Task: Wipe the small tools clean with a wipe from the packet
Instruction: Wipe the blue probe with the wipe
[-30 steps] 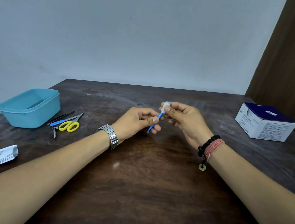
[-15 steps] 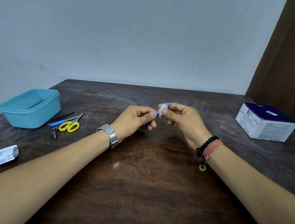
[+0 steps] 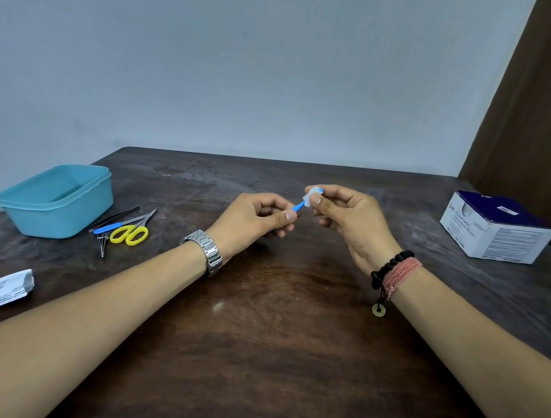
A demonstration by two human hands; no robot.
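My left hand [image 3: 255,220] pinches the lower end of a thin blue tool [image 3: 298,206] above the middle of the table. My right hand [image 3: 348,220] pinches a small white wipe [image 3: 310,197] folded round the tool's upper end. Most of the tool is hidden by my fingers. Other small tools lie at the left: yellow-handled scissors [image 3: 130,232], a blue-handled tool [image 3: 108,228], black tweezers [image 3: 118,216] and a small metal clipper [image 3: 102,245]. A torn white wipe packet [image 3: 5,291] lies near the table's left front edge.
A light blue plastic tub [image 3: 23,211] stands at the far left, just behind the tools. A blue-and-white box of alcohol swabs [image 3: 495,230] sits at the right. The dark wooden table [image 3: 267,362] meets a pale wall behind.
My right hand slid the wipe down the blue tool towards my left hand, then back up to the tool's upper end. My left hand kept its pinch on the lower end.
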